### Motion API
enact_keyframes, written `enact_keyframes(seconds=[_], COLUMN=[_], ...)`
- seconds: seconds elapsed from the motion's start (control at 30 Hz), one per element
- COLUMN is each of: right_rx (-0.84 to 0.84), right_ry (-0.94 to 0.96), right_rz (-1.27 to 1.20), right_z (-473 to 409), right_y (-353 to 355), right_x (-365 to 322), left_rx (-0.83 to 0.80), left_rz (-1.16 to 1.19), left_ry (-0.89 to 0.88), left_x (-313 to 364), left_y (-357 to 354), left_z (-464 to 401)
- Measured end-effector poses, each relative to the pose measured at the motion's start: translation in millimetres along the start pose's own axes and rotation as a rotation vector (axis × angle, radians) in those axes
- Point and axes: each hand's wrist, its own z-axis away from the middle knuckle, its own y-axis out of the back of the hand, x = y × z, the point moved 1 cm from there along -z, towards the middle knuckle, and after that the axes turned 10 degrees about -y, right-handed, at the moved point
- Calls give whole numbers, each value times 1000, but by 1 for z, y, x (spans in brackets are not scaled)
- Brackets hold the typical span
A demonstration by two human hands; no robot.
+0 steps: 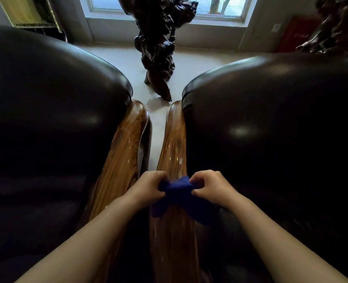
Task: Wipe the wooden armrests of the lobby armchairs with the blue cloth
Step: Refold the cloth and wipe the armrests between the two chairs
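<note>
Two dark leather armchairs stand side by side, the left armchair and the right armchair. Between them run two glossy wooden armrests: the left chair's armrest and the right chair's armrest. The blue cloth is bunched up just above the right chair's armrest, stretched between both hands. My left hand pinches its left end and my right hand pinches its right end. The cloth's lower part hangs down over the wood.
A narrow strip of pale floor separates the two armrests. A dark gnarled root sculpture stands on the floor behind the chairs, below a window. Another dark sculpture is at the upper right.
</note>
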Motion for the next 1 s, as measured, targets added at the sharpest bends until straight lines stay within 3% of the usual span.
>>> enact_keyframes(seconds=[0.17,0.3,0.4,0.5,0.77,1.0], right_rx=[58,407,378,392,512,537], right_ry=[-25,-87,-53,-57,-59,-36], right_rz=[18,25,155,48,-115,15], right_z=[-16,-17,-17,-36,-113,-179], right_y=[-40,-82,-121,-139,-116,-71], right_x=[32,62,66,66,48,27], left_rx=[-7,346,271,258,434,412], left_rz=[-74,-132,-209,-183,-164,-132], left_ry=[89,96,127,153,194,181], left_x=[-34,-49,-49,-57,-77,-99], left_y=[-40,-71,-103,-126,-112,-67], left_z=[3,12,13,2,-69,-142])
